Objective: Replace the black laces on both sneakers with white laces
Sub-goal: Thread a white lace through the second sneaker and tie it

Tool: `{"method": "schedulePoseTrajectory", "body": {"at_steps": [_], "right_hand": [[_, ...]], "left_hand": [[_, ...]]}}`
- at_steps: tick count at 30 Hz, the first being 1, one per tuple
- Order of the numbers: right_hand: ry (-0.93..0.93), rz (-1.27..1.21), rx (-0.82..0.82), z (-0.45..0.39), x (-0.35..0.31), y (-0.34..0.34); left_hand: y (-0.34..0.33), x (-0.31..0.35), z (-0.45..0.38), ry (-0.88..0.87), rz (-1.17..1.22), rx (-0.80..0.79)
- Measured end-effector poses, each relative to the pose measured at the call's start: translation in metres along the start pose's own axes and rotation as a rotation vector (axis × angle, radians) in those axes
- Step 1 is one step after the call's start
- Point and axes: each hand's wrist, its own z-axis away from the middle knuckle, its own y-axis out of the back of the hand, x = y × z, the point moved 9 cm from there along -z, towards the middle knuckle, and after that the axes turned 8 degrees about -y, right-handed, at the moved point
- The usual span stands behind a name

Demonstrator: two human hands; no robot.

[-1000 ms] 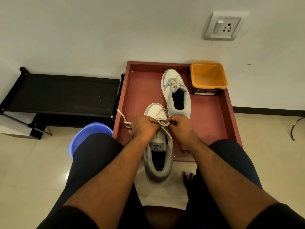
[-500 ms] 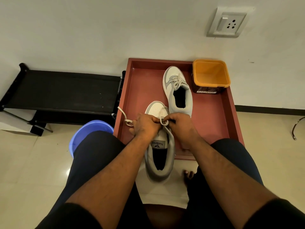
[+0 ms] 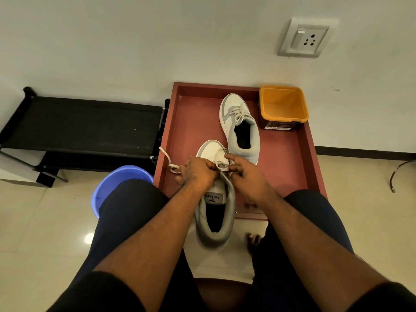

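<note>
Since a second ago the right hand (image 3: 246,176) has loosened, fingers half spread, pinching a loop of the white lace (image 3: 219,162); the left hand (image 3: 198,171) stays fisted on it. The near grey-and-white sneaker (image 3: 215,212) overhangs the red rectangular tray's (image 3: 290,158) front rim. The far laced grey-and-white sneaker (image 3: 242,129) lies beside the orange square plastic tub (image 3: 282,106); bare tray lies left.

Near sneaker (image 3: 215,212): eyelet rows and tongue top hidden under left hand (image 3: 199,172) and right hand (image 3: 246,179).
White lace (image 3: 167,157): run beneath left hand's fingers not visible; grip point indeterminate.
Right hand fingertips partly masked by lace loop; contact unclear.
Label on orange tub (image 3: 282,109), upper right: print too small to read.
Blue bucket (image 3: 117,185), lower left: mostly hidden behind knee.
Cable (image 3: 399,174): cut off at right edge.
</note>
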Motion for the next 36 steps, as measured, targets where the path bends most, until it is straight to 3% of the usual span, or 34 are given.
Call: {"method": "schedulePoseTrajectory", "body": {"at_steps": [4,8,15,20,22,25,27,29,32,34,36], "right_hand": [[-0.077,-0.204,-0.149,0.006,0.007,-0.008],[-0.067,-0.068,-0.232,0.020,0.007,-0.018],[0.053,0.140,0.088,0.021,-0.008,-0.008],[0.156,0.157,0.270,0.019,-0.024,-0.007],[0.204,0.204,0.254,0.014,-0.025,-0.011],[0.248,0.312,0.233,0.008,-0.025,-0.014],[0.298,0.371,0.269,0.009,-0.030,-0.011],[0.287,0.390,0.275,0.009,-0.029,-0.008],[0.258,0.373,0.298,0.009,-0.027,-0.002],[0.272,0.284,0.297,0.014,-0.031,0.002],[0.268,0.114,0.252,0.020,-0.036,0.005]], "left_hand": [[-0.001,0.003,0.002,-0.009,-0.049,-0.032],[0.001,0.008,0.005,-0.037,-0.087,-0.023],[0.008,0.023,0.014,-0.102,-0.193,-0.030],[0.019,0.031,0.029,-0.201,-0.208,-0.043],[0.020,0.027,0.039,-0.220,-0.066,-0.079],[0.023,0.020,0.065,-0.230,0.329,-0.118],[0.032,0.013,0.074,-0.297,0.350,-0.079],[0.022,0.008,0.081,-0.355,0.253,-0.196],[-0.020,-0.008,0.100,-0.410,-0.273,-0.481],[-0.032,-0.012,0.102,-0.438,-0.507,-0.436],[-0.032,-0.011,0.095,-0.433,-0.515,-0.357]]}}
